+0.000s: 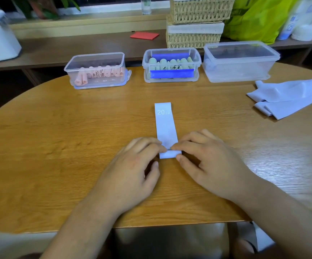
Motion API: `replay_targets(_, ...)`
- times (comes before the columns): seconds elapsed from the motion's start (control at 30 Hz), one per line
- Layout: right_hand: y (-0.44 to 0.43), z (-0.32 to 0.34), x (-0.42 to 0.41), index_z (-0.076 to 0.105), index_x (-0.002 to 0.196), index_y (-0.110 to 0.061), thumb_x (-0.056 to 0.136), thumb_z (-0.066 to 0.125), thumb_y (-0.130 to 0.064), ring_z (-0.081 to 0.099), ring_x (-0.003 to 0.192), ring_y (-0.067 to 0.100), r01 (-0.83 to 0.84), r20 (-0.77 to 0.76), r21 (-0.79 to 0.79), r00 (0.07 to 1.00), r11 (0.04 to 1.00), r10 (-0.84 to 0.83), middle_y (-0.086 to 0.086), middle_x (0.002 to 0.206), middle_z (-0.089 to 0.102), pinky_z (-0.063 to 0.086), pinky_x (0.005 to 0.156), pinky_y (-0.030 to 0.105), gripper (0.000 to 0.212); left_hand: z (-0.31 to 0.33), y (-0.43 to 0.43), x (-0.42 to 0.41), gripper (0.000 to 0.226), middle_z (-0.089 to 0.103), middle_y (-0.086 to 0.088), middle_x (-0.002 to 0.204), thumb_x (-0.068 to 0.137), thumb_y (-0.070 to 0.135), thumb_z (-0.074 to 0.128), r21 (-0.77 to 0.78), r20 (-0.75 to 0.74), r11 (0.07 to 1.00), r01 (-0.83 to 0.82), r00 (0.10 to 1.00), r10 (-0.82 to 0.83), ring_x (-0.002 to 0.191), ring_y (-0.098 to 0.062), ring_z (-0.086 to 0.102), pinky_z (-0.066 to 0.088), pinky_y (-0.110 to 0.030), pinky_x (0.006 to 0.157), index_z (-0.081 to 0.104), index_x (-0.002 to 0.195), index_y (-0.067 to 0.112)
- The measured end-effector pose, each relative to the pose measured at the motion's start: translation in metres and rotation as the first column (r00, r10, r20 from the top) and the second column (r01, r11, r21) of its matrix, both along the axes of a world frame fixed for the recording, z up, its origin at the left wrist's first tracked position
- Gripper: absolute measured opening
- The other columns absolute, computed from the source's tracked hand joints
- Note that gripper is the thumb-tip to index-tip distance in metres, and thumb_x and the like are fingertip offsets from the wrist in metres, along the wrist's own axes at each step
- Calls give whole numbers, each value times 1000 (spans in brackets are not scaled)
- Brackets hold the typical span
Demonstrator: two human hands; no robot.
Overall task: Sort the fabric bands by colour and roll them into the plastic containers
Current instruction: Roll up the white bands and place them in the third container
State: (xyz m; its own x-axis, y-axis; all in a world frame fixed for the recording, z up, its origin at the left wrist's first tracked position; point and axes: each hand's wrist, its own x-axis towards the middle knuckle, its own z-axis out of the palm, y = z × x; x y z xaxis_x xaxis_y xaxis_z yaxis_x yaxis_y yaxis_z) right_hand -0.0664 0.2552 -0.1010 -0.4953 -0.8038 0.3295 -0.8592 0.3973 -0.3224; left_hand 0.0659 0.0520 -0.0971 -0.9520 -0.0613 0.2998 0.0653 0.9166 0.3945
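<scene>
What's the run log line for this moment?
phase: starting roll | left hand, right hand: pinching pale band near end | rest flat on table

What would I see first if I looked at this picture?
The left hand and right hand pinch the near end of a pale band marked 20 LB, mid-table. Behind it, the left box holds pink rolls, the middle box green rolls.

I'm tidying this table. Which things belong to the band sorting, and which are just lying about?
In the job: pale band, its near end pinched by left hand and right hand; heap of pale bands; box of pink rolls; box of green rolls; big clear box.
Lying about: wicker baskets; red pad; green bag.
</scene>
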Motion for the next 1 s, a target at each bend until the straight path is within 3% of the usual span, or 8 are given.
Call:
replay_targets(0.17,-2,-1,1,62,139,-42,104,56,-45,47,117,5,32,-15,51,999,998,-31,-22,125,55,50,95,33,36,-2,0,-1,39,52,24,134,100,31,55,-10,40,998,-55,998,55,131,-3,47,46,-38,109,59,139,36)
replay_targets(0.27,-2,1,1,60,143,-35,102,61,-40,48,116,6,49,-12,25,999,998,-49,-19,127,55,48,95,30,41,-2,0,-2,42,54,24,138,99,36,50,-15,59,998,-63,996,64,134,-4,47,44,-40,111,57,141,37)
replay_targets(0.37,-1,3,1,65,123,-27,95,71,-22,51,105,10,20,-2,-69,1000,997,-21,-14,116,60,45,90,27,28,-2,0,-2,45,55,24,140,98,37,48,-26,75,997,-74,994,75,136,-3,46,43,-39,112,56,142,37)
replay_targets(0.5,-1,2,-1,70,110,-29,94,71,-18,54,101,13,-8,-10,-78,1000,997,7,-15,112,62,51,87,38,20,-1,1,-3,50,54,22,144,98,39,47,-46,102,996,-80,991,84,137,-5,45,41,-38,113,52,147,36)
replay_targets(0.67,-1,1,-2,69,122,-29,96,68,-24,55,109,11,17,9,-67,1000,998,-16,-17,121,63,51,92,38,27,2,2,-1,57,54,19,146,100,36,51,0,109,994,-108,988,108,138,-4,44,39,-34,115,39,156,36)
replay_targets(0.83,-2,-1,-2,64,131,-31,97,65,-29,54,114,11,41,16,-27,999,999,-41,-18,126,62,52,95,40,33,2,4,-1,49,55,21,140,100,32,56,-9,98,994,-108,989,108,136,-5,45,41,-37,113,46,147,37)
replay_targets(1.0,-4,-3,-7,61,138,-34,101,61,-33,53,119,10,54,46,-19,998,998,-53,-19,131,62,51,99,41,37,2,3,-3,52,48,19,148,99,36,48,-38,84,995,-96,992,99,142,-5,39,38,-34,118,46,150,32)
